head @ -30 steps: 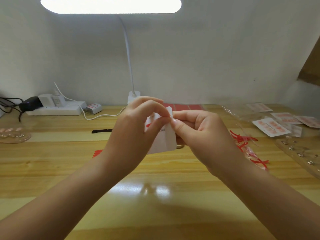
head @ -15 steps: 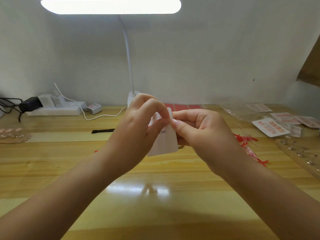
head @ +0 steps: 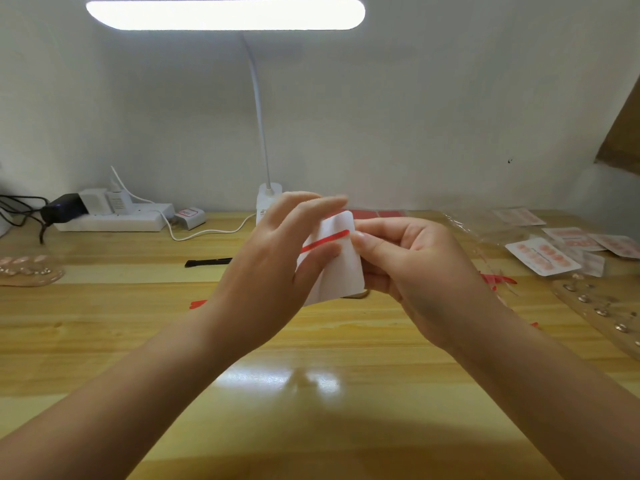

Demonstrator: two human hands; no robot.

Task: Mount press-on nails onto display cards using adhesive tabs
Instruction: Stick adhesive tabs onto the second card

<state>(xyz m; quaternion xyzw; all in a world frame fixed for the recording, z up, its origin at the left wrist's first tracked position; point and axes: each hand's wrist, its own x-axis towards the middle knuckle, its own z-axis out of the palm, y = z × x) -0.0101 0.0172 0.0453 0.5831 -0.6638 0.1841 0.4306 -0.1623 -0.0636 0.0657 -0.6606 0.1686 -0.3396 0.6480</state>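
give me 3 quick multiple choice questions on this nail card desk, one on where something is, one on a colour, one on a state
1. Where does the power strip lie?
A. far left of the desk, by the wall
B. at the near right edge
C. under the card

2. What colour is the strip across the white card?
A. blue
B. red
C. green

3. How is the card just now?
A. flat on the desk
B. held up between both hands
C. inside a bag

Answers:
1. A, it sits against the wall at the left with plugs in it.
2. B, a red line crosses the card's upper part.
3. B, the left hand and right hand hold it above the desk.
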